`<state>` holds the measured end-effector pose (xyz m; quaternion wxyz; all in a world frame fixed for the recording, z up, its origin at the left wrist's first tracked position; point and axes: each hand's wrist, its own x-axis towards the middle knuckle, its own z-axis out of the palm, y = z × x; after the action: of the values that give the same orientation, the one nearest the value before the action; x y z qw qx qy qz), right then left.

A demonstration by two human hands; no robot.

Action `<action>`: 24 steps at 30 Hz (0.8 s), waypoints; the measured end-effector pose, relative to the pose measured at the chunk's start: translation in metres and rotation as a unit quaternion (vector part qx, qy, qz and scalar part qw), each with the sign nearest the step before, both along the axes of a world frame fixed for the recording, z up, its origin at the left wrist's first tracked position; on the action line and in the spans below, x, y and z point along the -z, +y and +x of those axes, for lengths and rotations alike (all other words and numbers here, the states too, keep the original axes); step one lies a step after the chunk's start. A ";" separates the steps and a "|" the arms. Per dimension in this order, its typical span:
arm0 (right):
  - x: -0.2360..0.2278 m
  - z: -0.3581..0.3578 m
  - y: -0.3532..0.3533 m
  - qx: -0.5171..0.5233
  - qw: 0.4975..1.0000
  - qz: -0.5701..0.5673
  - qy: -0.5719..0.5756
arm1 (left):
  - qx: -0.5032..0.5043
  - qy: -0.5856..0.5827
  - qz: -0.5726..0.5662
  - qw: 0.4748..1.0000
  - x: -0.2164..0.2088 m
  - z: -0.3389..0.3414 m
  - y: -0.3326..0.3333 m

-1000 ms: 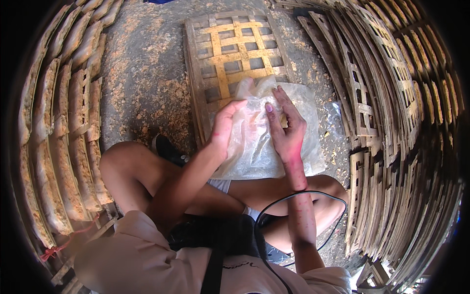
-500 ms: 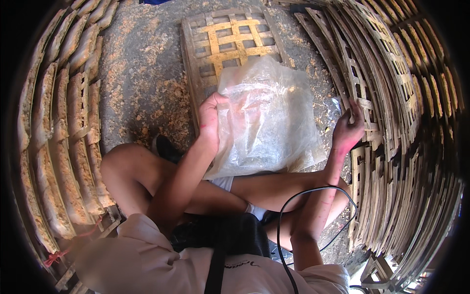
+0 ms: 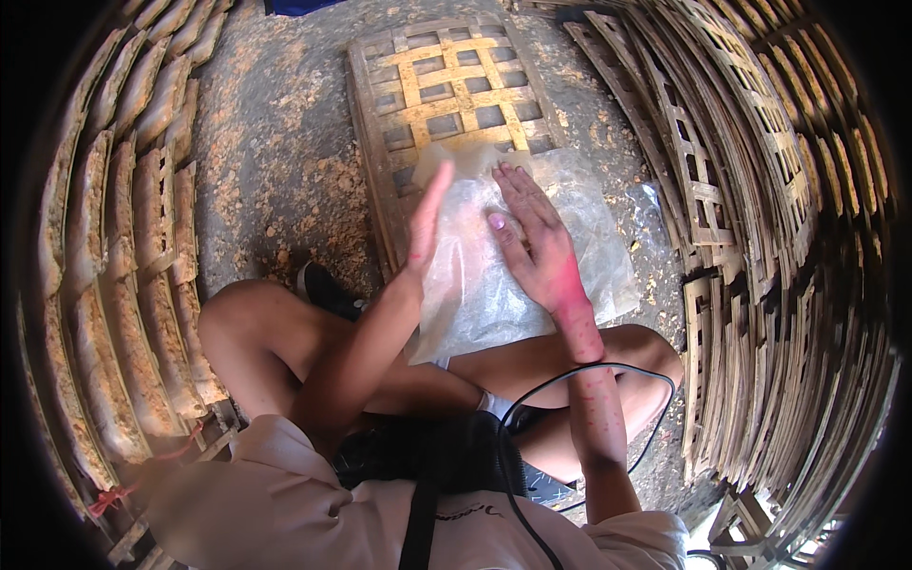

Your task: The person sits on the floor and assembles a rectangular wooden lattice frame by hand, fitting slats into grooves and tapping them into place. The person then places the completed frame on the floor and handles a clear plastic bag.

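Observation:
A crumpled clear plastic sheet or bag [image 3: 475, 304] lies across my lap and over the near end of a wooden lattice frame [image 3: 465, 84]. At the sheet's left edge, my left hand [image 3: 430, 223] is seen edge-on with its fingers stretched out; its thumb is hidden. My right hand [image 3: 537, 237] is stretched out over the middle of the sheet, thumb apart from the fingers, gripping nothing. Whether its palm touches the plastic cannot be made out. Red colouring marks that wrist and forearm.
Stacked lattice frames [image 3: 698, 171] stand close on my right, with more upright slatted frames [image 3: 760, 380] nearer me. Racks of crusted boards [image 3: 123, 266] line the left. Orange crumbs litter the floor [image 3: 275, 123]. A black cable [image 3: 665, 380] loops over my right forearm.
My right hand has swung left from beside the sheet to above it. The raised plastic has sunk lower, uncovering more of the lattice frame. My left hand's fingers have straightened off the sheet's edge.

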<state>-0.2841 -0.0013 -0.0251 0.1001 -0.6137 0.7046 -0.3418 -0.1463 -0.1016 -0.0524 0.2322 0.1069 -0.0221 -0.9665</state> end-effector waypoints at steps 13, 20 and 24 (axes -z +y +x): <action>-0.001 -0.013 0.010 0.001 0.998 0.028 0.050 | 0.024 0.092 -0.030 0.995 -0.003 0.001 -0.007; 0.008 -0.057 0.026 0.165 0.963 0.089 0.195 | 0.005 0.063 -0.091 0.994 -0.018 0.000 -0.008; 0.002 -0.091 0.039 0.279 0.948 0.030 0.151 | 0.015 0.080 -0.079 0.994 -0.027 0.003 -0.012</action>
<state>-0.3756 0.0378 -0.0275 -0.0887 -0.4336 0.8646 -0.2381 -0.1433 -0.1137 -0.0254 0.2266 0.0101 -0.0815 -0.9705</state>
